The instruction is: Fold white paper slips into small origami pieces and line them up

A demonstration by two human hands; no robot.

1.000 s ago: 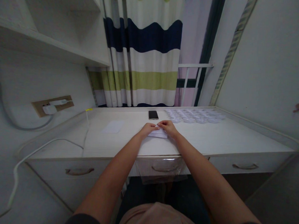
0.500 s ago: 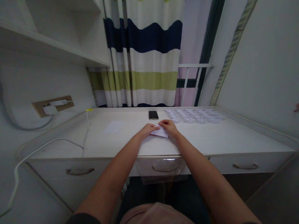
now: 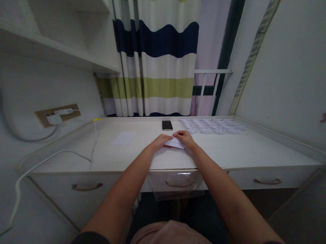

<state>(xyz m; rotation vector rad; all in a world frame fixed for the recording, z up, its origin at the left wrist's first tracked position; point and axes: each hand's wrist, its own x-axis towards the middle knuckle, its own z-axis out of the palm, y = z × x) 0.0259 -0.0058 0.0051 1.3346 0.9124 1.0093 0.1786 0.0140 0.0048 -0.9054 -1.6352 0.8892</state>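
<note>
Both of my hands meet over a small piece of white paper (image 3: 176, 143) near the middle of the desk. It looks folded, and a red strip shows along its lower left edge. My left hand (image 3: 162, 141) grips the paper's left side with the thumb on top. From the right, my right hand (image 3: 185, 138) pinches its upper edge, fingertips close to the left thumb. My fingers cover part of the paper. Just beyond the hands lies a black phone (image 3: 167, 125).
Rows of whitish folded pieces (image 3: 212, 125) lie at the back right. A flat white sheet (image 3: 124, 138) is on the left. A white cable (image 3: 67, 152) crosses the desk's left end. Clear plastic (image 3: 172, 187) hangs over the middle drawer. A shelf (image 3: 59, 53) juts out at upper left.
The paper has shifted and tilted slightly between my hands, and a bit more red shows at its lower left edge. Both hands keep nearly the same place.
</note>
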